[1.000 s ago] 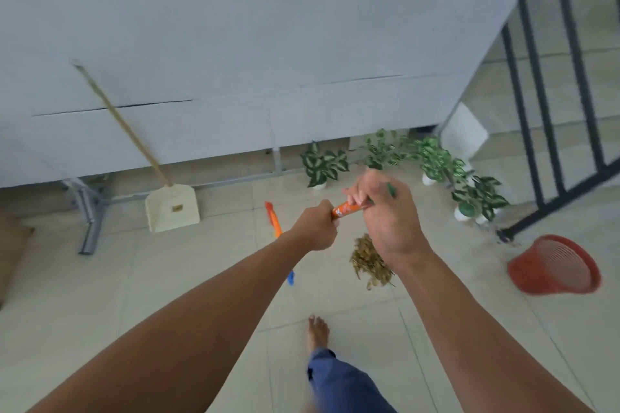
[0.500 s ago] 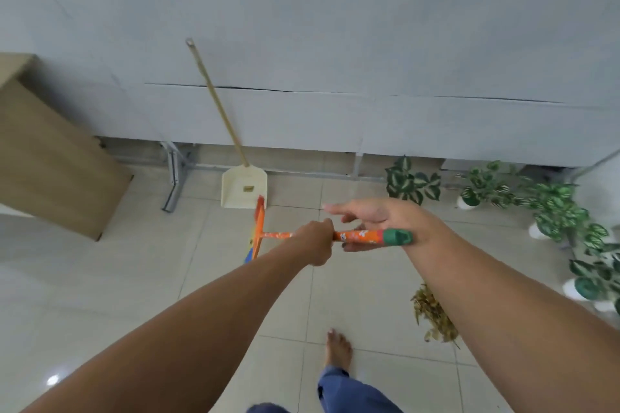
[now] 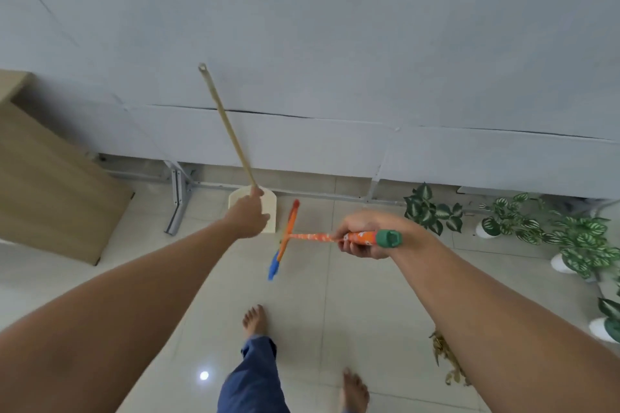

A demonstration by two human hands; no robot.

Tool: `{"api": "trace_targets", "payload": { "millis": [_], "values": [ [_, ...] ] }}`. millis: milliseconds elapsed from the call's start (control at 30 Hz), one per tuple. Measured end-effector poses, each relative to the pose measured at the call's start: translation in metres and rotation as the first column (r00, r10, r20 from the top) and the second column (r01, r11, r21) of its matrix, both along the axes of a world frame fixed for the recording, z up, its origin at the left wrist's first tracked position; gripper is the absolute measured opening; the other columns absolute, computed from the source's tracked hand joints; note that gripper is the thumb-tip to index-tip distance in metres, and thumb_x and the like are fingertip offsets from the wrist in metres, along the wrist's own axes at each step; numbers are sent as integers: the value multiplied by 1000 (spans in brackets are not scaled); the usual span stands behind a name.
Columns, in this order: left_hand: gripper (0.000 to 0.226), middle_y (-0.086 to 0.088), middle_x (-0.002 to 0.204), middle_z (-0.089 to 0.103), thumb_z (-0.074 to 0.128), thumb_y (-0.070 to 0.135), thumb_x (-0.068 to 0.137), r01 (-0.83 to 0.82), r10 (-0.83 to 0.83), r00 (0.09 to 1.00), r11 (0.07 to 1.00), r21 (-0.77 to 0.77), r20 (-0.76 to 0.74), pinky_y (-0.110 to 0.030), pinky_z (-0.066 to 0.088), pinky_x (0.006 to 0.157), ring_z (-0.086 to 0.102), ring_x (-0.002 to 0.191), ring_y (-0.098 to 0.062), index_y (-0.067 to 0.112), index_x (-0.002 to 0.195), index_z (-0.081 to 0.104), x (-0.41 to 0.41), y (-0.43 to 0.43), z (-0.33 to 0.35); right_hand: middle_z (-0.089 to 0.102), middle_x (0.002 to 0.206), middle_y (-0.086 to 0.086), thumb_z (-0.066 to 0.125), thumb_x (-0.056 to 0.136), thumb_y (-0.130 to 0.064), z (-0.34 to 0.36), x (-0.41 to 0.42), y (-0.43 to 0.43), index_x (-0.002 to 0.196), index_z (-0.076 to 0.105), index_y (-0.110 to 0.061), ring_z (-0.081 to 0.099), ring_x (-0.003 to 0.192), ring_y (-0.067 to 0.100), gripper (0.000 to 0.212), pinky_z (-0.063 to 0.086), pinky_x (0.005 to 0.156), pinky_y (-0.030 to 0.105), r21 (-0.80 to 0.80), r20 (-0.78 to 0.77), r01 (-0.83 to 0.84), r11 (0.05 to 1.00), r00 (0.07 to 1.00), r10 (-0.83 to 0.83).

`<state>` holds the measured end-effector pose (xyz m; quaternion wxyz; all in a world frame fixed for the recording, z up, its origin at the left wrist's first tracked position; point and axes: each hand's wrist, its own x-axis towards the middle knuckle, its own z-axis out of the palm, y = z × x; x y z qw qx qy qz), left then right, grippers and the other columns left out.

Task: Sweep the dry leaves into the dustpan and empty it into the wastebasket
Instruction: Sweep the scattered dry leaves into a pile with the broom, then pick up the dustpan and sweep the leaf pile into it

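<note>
A cream dustpan [image 3: 271,208] stands against the grey partition, its long wooden handle [image 3: 228,131] leaning up to the left. My left hand [image 3: 248,216] is curled around the lower end of that handle, covering most of the pan. My right hand [image 3: 362,240] grips the orange broom handle near its green cap [image 3: 388,239]. The broom head [image 3: 285,240], orange with blue bristles, hangs above the floor just right of the dustpan. A small heap of dry leaves [image 3: 444,357] lies on the tiles at lower right, partly hidden by my right forearm. No wastebasket is in view.
A wooden cabinet [image 3: 50,184] stands at the left. The partition's metal foot [image 3: 177,201] sits left of the dustpan. Several potted plants [image 3: 432,211] line the wall and right edge. My bare feet [image 3: 255,320] are on the tiled floor below the broom.
My left hand let go of the broom handle and reached forward to the dustpan's handle. My right hand now holds the broom alone. I have stepped closer, and the leaves have slid to lower right.
</note>
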<state>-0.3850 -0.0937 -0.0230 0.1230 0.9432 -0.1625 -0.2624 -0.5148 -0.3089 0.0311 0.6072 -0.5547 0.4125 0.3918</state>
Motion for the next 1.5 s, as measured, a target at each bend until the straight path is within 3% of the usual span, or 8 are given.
{"api": "trace_targets", "payload": {
  "millis": [333, 500, 633, 700, 1000, 1167, 1367, 1500],
  "values": [
    [62, -23, 131, 53, 63, 27, 92, -425, 435, 900, 871, -246, -15, -40, 43, 95, 52, 120, -39, 4, 140, 31, 248, 26, 0, 53, 59, 6, 51, 92, 3, 5, 92, 42, 92, 55, 2, 48, 39, 7, 4, 41, 32, 17, -86, -8, 287, 954, 957, -289],
    [77, -20, 143, 41, 69, 34, 87, -480, 509, 860, 785, -392, -33, -38, 39, 102, 44, 129, -35, 3, 144, 26, 339, 25, -18, 54, 91, 13, 50, 90, 4, -1, 132, 71, 109, 52, 5, 50, 37, 8, 20, 45, 35, 18, -97, -19, 462, 882, 885, -465],
    [82, -14, 146, 40, 72, 38, 84, -460, 494, 868, 767, -448, -45, -39, 40, 104, 44, 130, -31, 9, 145, 26, 388, 25, -40, 64, 52, 2, 50, 92, 4, -2, 147, 80, 92, 56, 3, 48, 44, 9, 6, 47, 40, 17, -127, -57, 504, 854, 856, -514],
    [79, -7, 140, 50, 74, 43, 81, -460, 488, 869, 740, -490, -78, -37, 43, 99, 50, 125, -26, 14, 142, 34, 404, 22, -49, 61, 54, 6, 52, 91, 3, -3, 152, 82, 84, 59, 2, 47, 49, 10, 9, 46, 42, 18, -155, -74, 504, 850, 852, -518],
    [23, 2, 96, 72, 65, 42, 85, -466, 424, 877, 639, -612, -225, -30, 50, 82, 66, 96, -16, 19, 91, 69, 440, -6, -93, 59, 74, 12, 59, 89, -3, -17, 172, 86, 93, 62, 1, 50, 48, 11, 6, 48, 42, 23, -193, -115, 430, 882, 883, -455],
    [43, 2, 93, 72, 56, 52, 91, -432, 350, 901, 662, -612, -258, -29, 42, 83, 61, 90, -12, 11, 98, 67, 408, -16, -85, 58, 73, 11, 57, 90, -3, -23, 182, 80, 86, 61, -1, 50, 48, 10, 6, 49, 47, 22, -172, -92, 443, 880, 882, -462],
    [38, 2, 92, 69, 54, 57, 90, -372, 328, 925, 692, -618, -190, -31, 44, 76, 59, 86, -15, 23, 73, 56, 347, -22, -46, 53, 68, 11, 55, 89, 2, -28, 174, 72, 86, 57, 0, 51, 43, 10, 4, 47, 38, 20, -121, -21, 470, 874, 879, -476],
    [48, 3, 87, 65, 53, 58, 90, -292, 284, 952, 728, -621, -114, -31, 41, 77, 55, 84, -16, 13, 87, 66, 309, -26, -16, 49, 67, 10, 54, 89, 3, -28, 147, 61, 86, 55, 0, 51, 52, 12, 5, 49, 38, 20, -77, 15, 469, 880, 883, -469]
  ]
}}
